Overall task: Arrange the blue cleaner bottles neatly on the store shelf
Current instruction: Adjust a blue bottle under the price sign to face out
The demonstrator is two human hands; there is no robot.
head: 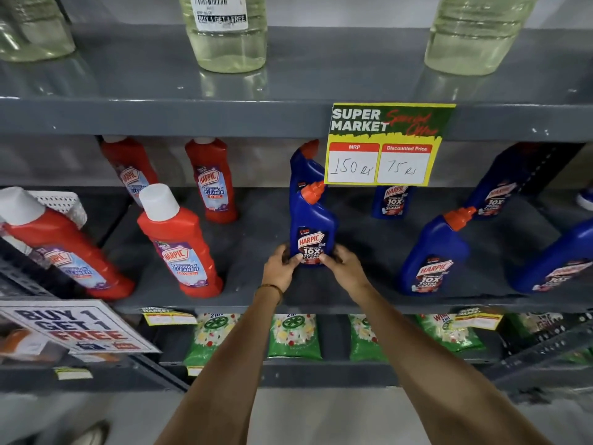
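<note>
Here, head view: your left hand (pixel 280 264) and right hand (pixel 341 266) clasp the base of the blue bottle (pixel 310 220) from either side, equally near. It stands mid-shelf (pixel 250 239), straight ahead, long axis upright, orange spout (pixel 316 191) angled right, label facing you.

Blue cleaner bottles (pixel 313 220): glossy plastic, printed labels, orange plastic caps.
Red bottles (pixel 181 248): shiny plastic, matt white caps.
Shelf (pixel 250 242): grey painted metal, dull, scuffed.
Price card (pixel 385 146): smooth printed paper.
Green packets (pixel 295 337): glossy plastic film.
Clear bottles (pixel 229 36): transparent plastic.
</note>
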